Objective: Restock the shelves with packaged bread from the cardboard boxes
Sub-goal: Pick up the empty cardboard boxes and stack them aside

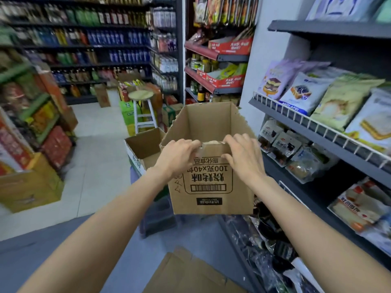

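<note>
Bread (213,142) shows only as a pale sliver just over the near rim of the box (211,166) I am holding up in front of me; how much is inside I cannot tell. The box is open at the top, its far flap standing up, its near wall printed with upside-down text and a barcode.

My left hand (179,157) and right hand (243,155) are both on that near top edge, set close together with a small gap between them. In each grip the fingers are curled over the rim, hooking the cardboard, not spread flat. The fingertips dip inside the box, so I cannot tell whether they touch the bread.

I judge this to be the step of bringing a box to the shelves, or tipping it to get at what is left inside. Next one hand would need to let go of the rim and reach in for a pack, while the other keeps the box steady or sets it down.

To my right, close by, dark shelves (317,132) carry bagged bread behind a white wire rail (313,123), with more packs on the levels below. A second open box (143,149) sits just behind and left of mine. Flattened cardboard (190,273) lies on the floor near my feet. Further back are a stool (141,111) and drinks shelving (84,49).
</note>
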The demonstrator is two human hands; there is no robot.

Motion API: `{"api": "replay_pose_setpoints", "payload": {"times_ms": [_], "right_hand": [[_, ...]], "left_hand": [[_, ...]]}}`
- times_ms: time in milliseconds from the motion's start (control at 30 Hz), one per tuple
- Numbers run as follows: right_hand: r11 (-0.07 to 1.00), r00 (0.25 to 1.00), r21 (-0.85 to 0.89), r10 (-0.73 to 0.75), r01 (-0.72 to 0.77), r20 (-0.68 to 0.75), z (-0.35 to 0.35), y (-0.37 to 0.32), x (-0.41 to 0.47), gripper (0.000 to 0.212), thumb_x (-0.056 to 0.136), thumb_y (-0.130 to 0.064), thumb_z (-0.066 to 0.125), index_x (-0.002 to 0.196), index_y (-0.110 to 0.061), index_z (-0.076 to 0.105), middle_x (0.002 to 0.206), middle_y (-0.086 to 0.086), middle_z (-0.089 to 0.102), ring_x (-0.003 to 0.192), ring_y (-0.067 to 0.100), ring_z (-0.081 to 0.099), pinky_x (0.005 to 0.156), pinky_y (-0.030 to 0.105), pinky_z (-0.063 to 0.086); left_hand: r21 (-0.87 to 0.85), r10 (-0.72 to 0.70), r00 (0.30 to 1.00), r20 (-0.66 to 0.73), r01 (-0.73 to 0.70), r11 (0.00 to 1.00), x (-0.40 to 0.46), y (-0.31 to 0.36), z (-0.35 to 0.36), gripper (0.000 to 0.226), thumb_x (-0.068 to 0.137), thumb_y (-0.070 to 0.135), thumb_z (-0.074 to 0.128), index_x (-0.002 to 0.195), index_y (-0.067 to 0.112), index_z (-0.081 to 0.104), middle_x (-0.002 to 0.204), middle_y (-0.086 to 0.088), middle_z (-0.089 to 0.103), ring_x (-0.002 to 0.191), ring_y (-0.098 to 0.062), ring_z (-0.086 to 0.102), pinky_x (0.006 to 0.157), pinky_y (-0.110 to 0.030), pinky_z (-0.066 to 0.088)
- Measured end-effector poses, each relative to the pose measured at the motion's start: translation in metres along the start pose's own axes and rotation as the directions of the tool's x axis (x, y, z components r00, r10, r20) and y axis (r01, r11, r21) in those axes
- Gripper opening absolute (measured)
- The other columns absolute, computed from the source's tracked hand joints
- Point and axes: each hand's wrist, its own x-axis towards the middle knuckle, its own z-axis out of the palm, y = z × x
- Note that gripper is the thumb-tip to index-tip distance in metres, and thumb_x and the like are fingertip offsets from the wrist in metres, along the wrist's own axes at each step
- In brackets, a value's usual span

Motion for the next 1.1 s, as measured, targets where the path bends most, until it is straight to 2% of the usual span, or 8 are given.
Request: {"api": "replay_pose_setpoints", "payload": {"times_ms": [133,333,533,667,767,900,1100], "right_hand": [[0.998,0.994,0.008,-0.065,0.066,-0.084,-0.006,-0.028,0.021,0.024,0.084,-0.023,0.066,0.103,-0.017,0.054,0.095,0.002,0.058,0.094,0.023,0.048,0.083,0.034,0.034],[0.984,0.977,0.036,-0.170,0.176,-0.128,0.010,-0.098,0.069,0.027,0.079,-0.017,0.071,0.101,-0.015,0.057,0.090,0.003,0.059,0.089,0.025,0.052,0.078,0.036,0.039],[0.928,0.940,0.158,-0.322,0.337,-0.115,0.057,-0.218,0.129,0.029,0.085,-0.023,0.065,0.111,-0.016,0.056,0.100,0.004,0.061,0.097,0.024,0.052,0.084,0.035,0.037],[0.868,0.903,0.259,-0.426,0.425,-0.054,0.109,-0.316,0.167,0.028,0.088,-0.026,0.062,0.113,-0.019,0.052,0.105,0.002,0.059,0.104,0.023,0.049,0.088,0.034,0.035],[0.822,0.867,0.317,-0.499,0.473,0.002,0.152,-0.385,0.185,0.026,0.088,-0.025,0.061,0.110,-0.016,0.051,0.103,0.005,0.058,0.104,0.026,0.049,0.085,0.035,0.034],[0.748,0.793,0.397,-0.604,0.532,0.078,0.202,-0.474,0.195,0.027,0.088,-0.026,0.061,0.110,-0.016,0.050,0.103,0.005,0.058,0.105,0.026,0.048,0.082,0.034,0.033],[0.593,0.619,0.510,-0.773,0.624,0.141,0.270,-0.595,0.185,0.024,0.084,-0.026,0.065,0.102,-0.018,0.051,0.099,0.004,0.058,0.102,0.024,0.049,0.080,0.035,0.033]], "left_hand": [[0.090,-0.057,0.994,-0.098,0.066,0.994,-0.011,-0.022,-0.021,0.006,0.094,0.018,0.042,0.094,0.022,0.047,0.098,0.001,0.064,0.094,-0.022,0.058,0.075,-0.032,0.038],[0.207,-0.157,0.977,-0.141,0.185,0.961,-0.039,-0.091,-0.051,0.021,0.099,0.027,0.039,0.114,0.019,0.052,0.112,0.002,0.063,0.104,-0.023,0.056,0.079,-0.032,0.037],[0.307,-0.299,0.942,-0.150,0.332,0.892,-0.096,-0.204,-0.078,0.024,0.100,0.027,0.038,0.119,0.020,0.052,0.114,0.001,0.063,0.103,-0.023,0.058,0.077,-0.031,0.037],[0.327,-0.423,0.898,-0.125,0.439,0.837,-0.147,-0.291,-0.084,0.018,0.098,0.022,0.043,0.111,0.017,0.055,0.111,-0.001,0.065,0.101,-0.025,0.060,0.075,-0.033,0.038],[0.335,-0.529,0.844,-0.085,0.524,0.783,-0.187,-0.350,-0.080,0.015,0.095,0.021,0.046,0.107,0.018,0.056,0.106,0.001,0.066,0.099,-0.025,0.062,0.072,-0.032,0.038],[0.326,-0.673,0.738,-0.050,0.649,0.687,-0.244,-0.414,-0.074,0.013,0.094,0.020,0.044,0.103,0.019,0.055,0.102,0.000,0.066,0.098,-0.026,0.061,0.069,-0.031,0.035],[0.378,-0.853,0.522,0.018,0.786,0.489,-0.341,-0.479,-0.053,0.014,0.092,0.019,0.045,0.105,0.021,0.051,0.104,0.002,0.065,0.098,-0.025,0.061,0.068,-0.033,0.040]]}}
